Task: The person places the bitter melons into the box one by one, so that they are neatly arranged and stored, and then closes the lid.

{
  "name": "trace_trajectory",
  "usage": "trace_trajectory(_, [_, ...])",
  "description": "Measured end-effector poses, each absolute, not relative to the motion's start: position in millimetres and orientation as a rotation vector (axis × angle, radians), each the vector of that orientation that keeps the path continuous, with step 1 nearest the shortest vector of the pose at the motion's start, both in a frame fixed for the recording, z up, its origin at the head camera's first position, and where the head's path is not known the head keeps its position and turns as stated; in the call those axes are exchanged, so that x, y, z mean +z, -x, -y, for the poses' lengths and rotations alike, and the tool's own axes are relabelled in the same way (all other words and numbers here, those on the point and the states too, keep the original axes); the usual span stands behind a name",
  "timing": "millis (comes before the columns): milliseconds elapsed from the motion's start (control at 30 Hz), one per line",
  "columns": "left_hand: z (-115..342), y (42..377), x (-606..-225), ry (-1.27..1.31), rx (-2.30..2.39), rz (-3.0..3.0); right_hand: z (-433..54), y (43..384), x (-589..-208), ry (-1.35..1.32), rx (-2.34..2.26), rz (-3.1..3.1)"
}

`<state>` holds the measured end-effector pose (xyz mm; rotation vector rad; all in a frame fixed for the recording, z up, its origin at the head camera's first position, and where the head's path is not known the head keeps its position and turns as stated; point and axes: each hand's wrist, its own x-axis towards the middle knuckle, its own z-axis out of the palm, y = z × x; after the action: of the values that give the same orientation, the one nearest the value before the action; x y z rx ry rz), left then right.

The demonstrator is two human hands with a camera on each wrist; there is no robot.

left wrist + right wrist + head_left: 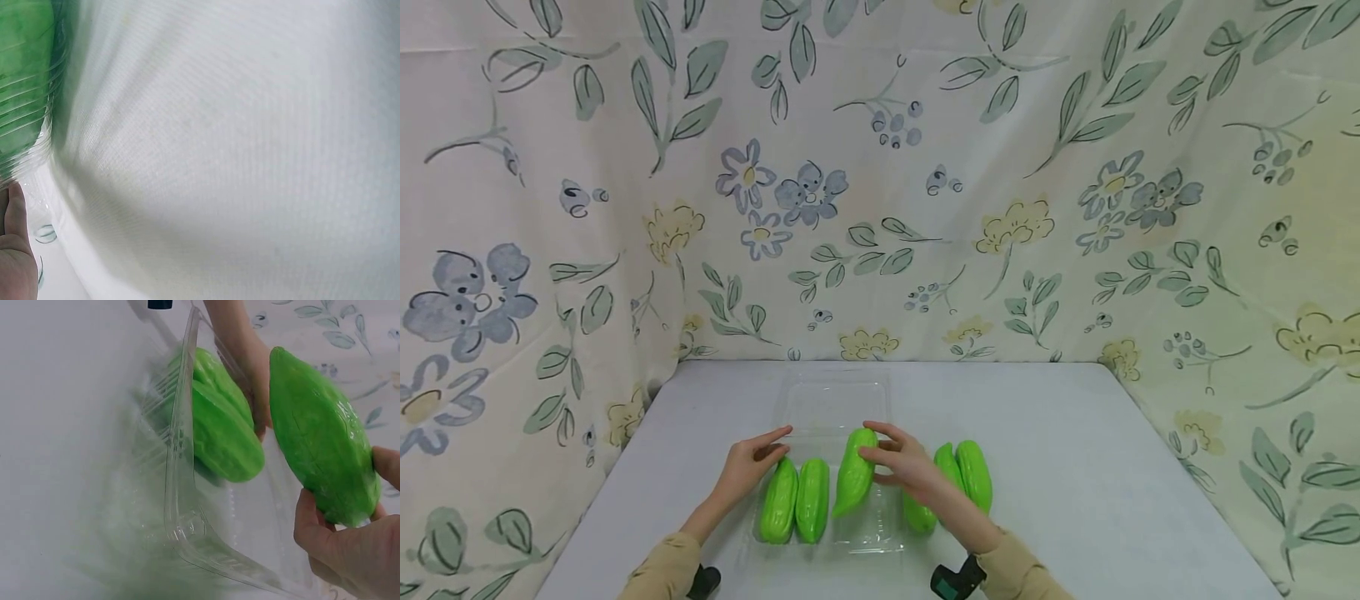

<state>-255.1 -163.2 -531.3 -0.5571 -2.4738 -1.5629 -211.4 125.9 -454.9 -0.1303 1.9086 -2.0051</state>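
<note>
My right hand [904, 460] grips a glossy green gourd [855, 473] near its upper end, fingers and thumb around it. The gourd's pointed tip hangs down over the right part of a clear plastic container [868, 546]; in the right wrist view the held gourd [322, 434] is above the container's rim. Two more gourds [796, 502] lie side by side in the container's left part. My left hand [752, 462] holds the container at its back left, thumb and fingers at the edge. In the left wrist view, fingers [17, 215] touch the ribbed container wall.
The container's clear lid [833, 400] lies folded back behind it. Several more green gourds [974, 477] lie on the white table [1060, 467] to the right, partly behind my right forearm. A flowered cloth [880, 183] hangs around the table's back and sides.
</note>
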Motion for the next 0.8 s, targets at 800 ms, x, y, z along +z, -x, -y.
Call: trace_trajectory(800, [156.9, 245.8, -515.8, 0.532, -1.509, 2.489, -106.6, 205.7, -475.2, 0.165, -1.947, -2.082])
